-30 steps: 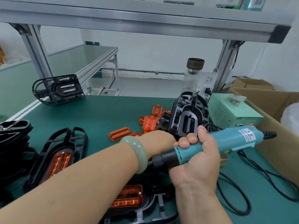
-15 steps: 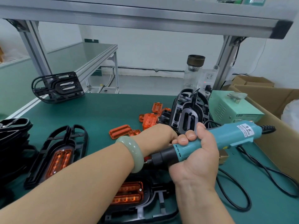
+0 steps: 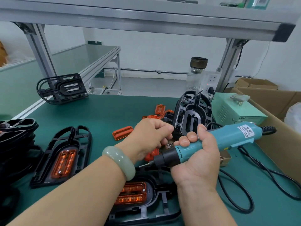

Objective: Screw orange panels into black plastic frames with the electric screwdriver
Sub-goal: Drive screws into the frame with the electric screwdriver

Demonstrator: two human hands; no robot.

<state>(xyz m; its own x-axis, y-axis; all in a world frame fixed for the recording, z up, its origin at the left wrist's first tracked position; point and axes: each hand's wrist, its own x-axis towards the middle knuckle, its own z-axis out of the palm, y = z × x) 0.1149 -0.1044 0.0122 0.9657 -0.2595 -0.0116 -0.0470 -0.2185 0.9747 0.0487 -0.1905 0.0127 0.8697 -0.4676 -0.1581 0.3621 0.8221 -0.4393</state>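
Head view: right grip (image 3: 198,154) clamps electric screwdriver (image 3: 228,137) above orange panel (image 3: 132,193); left grip (image 3: 149,136) curled, hold unclear.

A dark green surface (image 3: 101,115) carries a pale green metal power box (image 3: 236,110), marked LED, at its far right. Just behind the power box stands a clear glass bottle (image 3: 195,75) with a bronze lid, beside a white socket strip (image 3: 211,80). Right of the power box sit open cardboard boxes (image 3: 273,101). An aluminium shelf (image 3: 146,18) spans above it.
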